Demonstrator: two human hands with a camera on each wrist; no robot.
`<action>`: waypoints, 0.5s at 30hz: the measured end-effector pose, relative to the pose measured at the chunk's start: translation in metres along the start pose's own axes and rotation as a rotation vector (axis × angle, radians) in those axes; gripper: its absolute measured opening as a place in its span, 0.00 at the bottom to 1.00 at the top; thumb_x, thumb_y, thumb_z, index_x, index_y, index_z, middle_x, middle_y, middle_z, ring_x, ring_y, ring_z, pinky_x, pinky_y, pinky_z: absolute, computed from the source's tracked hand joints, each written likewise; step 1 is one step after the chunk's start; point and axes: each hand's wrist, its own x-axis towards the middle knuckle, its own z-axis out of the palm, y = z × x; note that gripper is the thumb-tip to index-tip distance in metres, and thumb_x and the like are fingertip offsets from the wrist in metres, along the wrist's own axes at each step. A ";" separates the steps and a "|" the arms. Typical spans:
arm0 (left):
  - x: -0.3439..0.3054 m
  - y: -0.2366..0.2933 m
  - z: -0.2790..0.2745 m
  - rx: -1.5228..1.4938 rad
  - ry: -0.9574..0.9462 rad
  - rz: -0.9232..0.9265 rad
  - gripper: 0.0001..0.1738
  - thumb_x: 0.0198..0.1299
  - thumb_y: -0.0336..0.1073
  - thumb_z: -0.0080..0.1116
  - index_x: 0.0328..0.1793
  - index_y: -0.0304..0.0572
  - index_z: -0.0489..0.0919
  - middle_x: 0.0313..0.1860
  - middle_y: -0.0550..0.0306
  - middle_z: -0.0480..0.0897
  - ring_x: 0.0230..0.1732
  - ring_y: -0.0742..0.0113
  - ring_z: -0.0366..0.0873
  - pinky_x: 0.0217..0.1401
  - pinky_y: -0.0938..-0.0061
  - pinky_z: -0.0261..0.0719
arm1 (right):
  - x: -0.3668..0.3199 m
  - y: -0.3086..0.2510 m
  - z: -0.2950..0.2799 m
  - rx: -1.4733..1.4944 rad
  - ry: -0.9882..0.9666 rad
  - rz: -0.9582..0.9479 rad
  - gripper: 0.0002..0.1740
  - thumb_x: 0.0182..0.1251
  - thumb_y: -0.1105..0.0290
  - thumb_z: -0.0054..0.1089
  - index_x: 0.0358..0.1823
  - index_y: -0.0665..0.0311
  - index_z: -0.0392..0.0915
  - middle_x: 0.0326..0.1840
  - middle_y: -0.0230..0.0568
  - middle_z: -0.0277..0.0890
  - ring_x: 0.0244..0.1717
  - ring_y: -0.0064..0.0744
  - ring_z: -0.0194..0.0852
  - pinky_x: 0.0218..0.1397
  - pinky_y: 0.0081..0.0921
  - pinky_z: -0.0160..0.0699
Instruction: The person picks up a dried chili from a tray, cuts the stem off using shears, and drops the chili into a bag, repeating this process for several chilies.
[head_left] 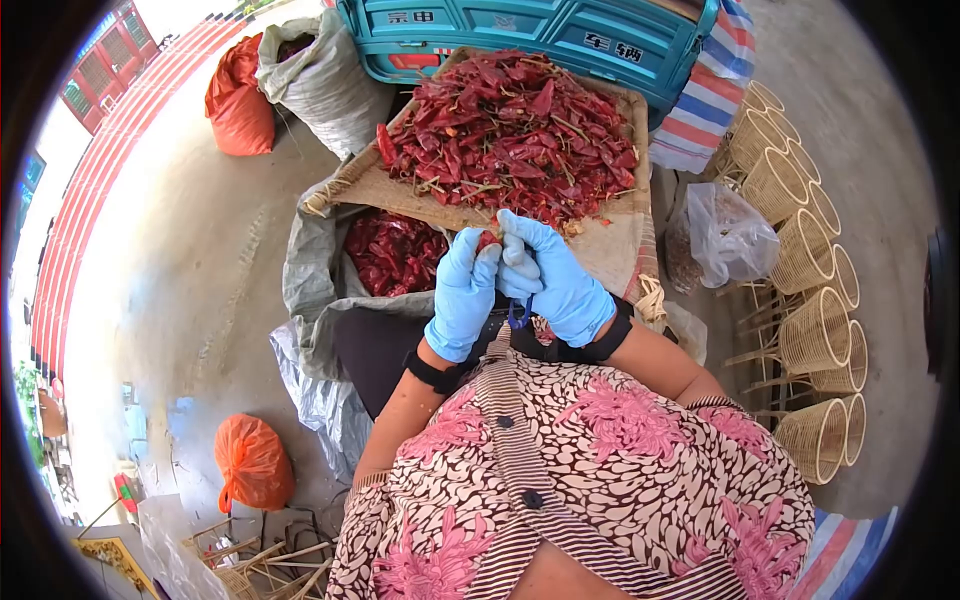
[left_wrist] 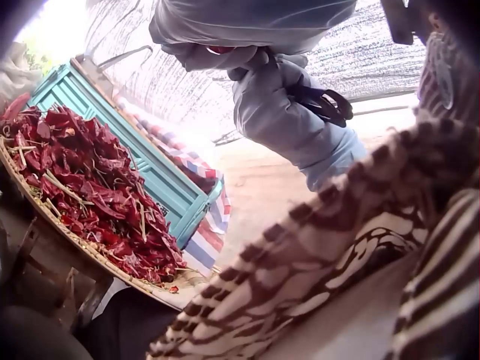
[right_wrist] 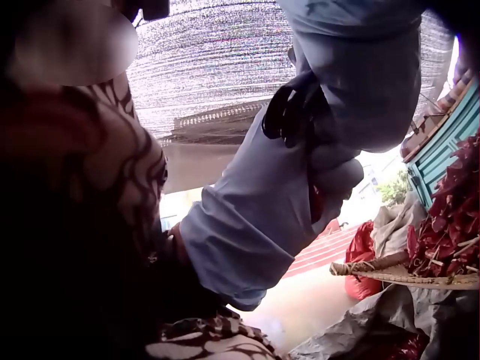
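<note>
Patterned blouse (head_left: 600, 470) nearest; at 12 o'clock left hand (head_left: 462, 300) pinches 1 dried chili (head_left: 488, 240) beside the tray (head_left: 400, 195), right hand (head_left: 562, 285) gripping scissors (head_left: 519, 316), and it looks light and brittle, I'd judge, best held near its stem.

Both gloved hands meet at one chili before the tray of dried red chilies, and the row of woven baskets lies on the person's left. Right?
No: the head view shows the woven baskets on the person's right. The rest holds: the left hand pinches a chili, the right hand with scissors meets it, before the tray of dried red chilies.
</note>
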 end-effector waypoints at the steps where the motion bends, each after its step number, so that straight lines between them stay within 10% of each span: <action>1: 0.000 0.003 0.000 -0.133 -0.004 -0.116 0.11 0.71 0.35 0.50 0.53 0.37 0.74 0.30 0.62 0.74 0.29 0.72 0.69 0.34 0.77 0.70 | 0.002 -0.004 -0.003 0.017 -0.005 0.026 0.24 0.77 0.53 0.44 0.23 0.58 0.74 0.08 0.24 0.55 0.06 0.19 0.45 0.13 0.20 0.46; 7: 0.014 0.024 -0.020 -0.239 -0.011 -0.243 0.18 0.74 0.41 0.45 0.64 0.41 0.72 0.40 0.62 0.79 0.35 0.80 0.72 0.38 0.83 0.72 | -0.023 -0.031 0.003 -0.674 0.307 0.151 0.14 0.69 0.66 0.59 0.52 0.65 0.74 0.35 0.23 0.73 0.28 0.11 0.66 0.27 0.11 0.62; 15: 0.015 0.024 -0.035 -0.303 -0.081 -0.301 0.17 0.74 0.36 0.45 0.65 0.42 0.72 0.52 0.58 0.80 0.41 0.77 0.74 0.44 0.80 0.74 | -0.045 -0.058 0.028 -0.807 0.086 0.128 0.24 0.79 0.53 0.42 0.65 0.61 0.70 0.33 0.31 0.76 0.31 0.16 0.71 0.38 0.15 0.70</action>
